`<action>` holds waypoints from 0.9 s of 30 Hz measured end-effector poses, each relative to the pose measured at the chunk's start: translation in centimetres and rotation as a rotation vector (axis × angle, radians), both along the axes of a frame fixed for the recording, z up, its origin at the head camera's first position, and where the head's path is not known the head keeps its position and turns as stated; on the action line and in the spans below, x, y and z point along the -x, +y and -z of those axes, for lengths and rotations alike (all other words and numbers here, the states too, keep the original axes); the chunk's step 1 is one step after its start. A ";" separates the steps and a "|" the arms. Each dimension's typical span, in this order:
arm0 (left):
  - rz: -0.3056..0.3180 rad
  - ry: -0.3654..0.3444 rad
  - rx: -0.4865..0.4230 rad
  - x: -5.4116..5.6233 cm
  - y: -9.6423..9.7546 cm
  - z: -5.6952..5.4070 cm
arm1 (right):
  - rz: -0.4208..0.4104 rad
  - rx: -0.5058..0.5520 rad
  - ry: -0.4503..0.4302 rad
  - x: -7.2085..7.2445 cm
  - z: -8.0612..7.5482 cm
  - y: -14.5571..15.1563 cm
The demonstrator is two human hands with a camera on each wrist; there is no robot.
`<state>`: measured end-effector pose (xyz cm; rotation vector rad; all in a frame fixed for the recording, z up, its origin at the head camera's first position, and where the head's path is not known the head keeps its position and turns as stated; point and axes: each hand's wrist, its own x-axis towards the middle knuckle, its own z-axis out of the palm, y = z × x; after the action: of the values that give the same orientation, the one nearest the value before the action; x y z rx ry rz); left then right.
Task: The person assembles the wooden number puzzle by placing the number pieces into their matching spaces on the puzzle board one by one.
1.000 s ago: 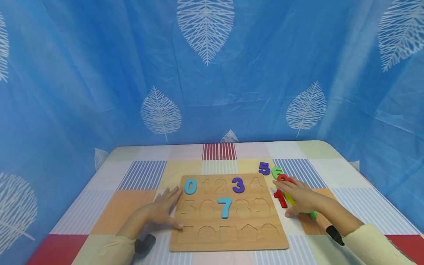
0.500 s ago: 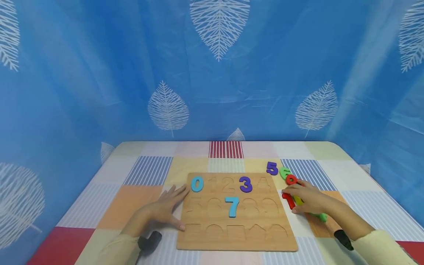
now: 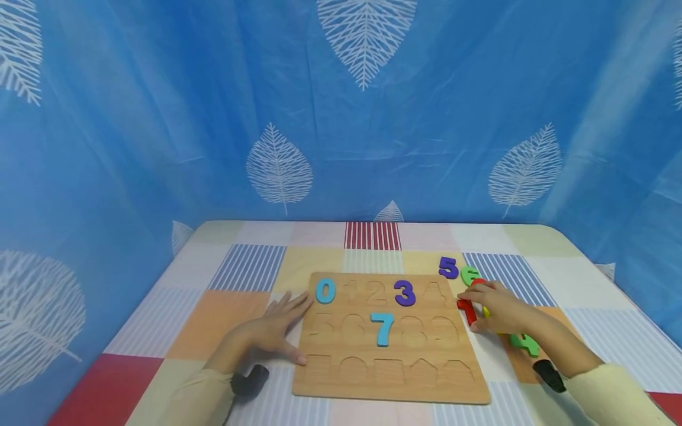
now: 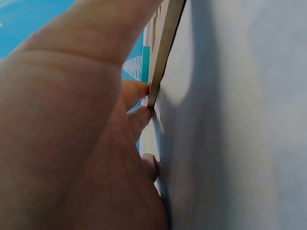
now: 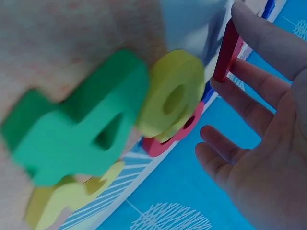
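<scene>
- Blue curtain (image 3: 213,118) with white leaf prints surrounds the far and side edges of the patchwork tabletop (image 3: 192,331).
- Done, by my judgement: three pieces on the wooden board (image 3: 319,387). Light-blue 0 (image 3: 319,292) sits at the far left corner, purple 3 (image 3: 406,292) along the far edge, light-blue 7 (image 3: 383,332) in the middle row. I cannot confirm full seating.
- In hand: my right hand (image 3: 501,310) pinches the red 1 (image 3: 467,310) between thumb and fingertips, just beyond the board's right edge. I cannot tell whether it is clear of the tabletop.
- Support: my left hand (image 3: 273,331), fingers spread wide, touches the board's left edge.
- Outstanding: purple 5 (image 3: 450,267) and green 6 (image 3: 466,277) near the board's far right corner; green 4 (image 5: 86,136), yellow holed piece (image 5: 158,91), red holed piece (image 5: 154,147) and partly hidden yellow piece (image 5: 53,201) beyond its right edge.
- Uncovered: seven number recesses (image 3: 348,290) and the near row (image 3: 391,371), outlines too faint to name. By count, more appears left than done.
</scene>
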<state>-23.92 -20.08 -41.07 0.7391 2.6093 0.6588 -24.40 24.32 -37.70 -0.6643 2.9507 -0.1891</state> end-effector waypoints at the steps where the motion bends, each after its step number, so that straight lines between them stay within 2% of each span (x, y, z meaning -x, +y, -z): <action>1: 0.001 0.001 0.000 0.0 0.0 0.0 | -0.002 0.005 0.007 0.1 0.0 -0.2; 7: 0.019 0.014 0.000 0.1 -0.2 0.1 | -0.004 0.037 0.016 1.3 -0.3 -1.7; 13: 0.026 0.003 -0.003 0.3 -0.4 0.3 | -0.017 0.081 0.034 2.6 -0.6 -5.0; 20: 0.021 0.007 0.006 0.4 -0.3 0.2 | -0.074 0.143 0.036 4.1 -0.8 -9.4; 27: 0.018 -0.007 -0.010 0.2 -0.1 0.3 | -0.142 0.175 0.027 4.8 -1.0 -13.4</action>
<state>-24.14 -20.16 -41.33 0.7604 2.5917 0.6682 -29.17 10.89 -36.71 -0.9010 2.9202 -0.4315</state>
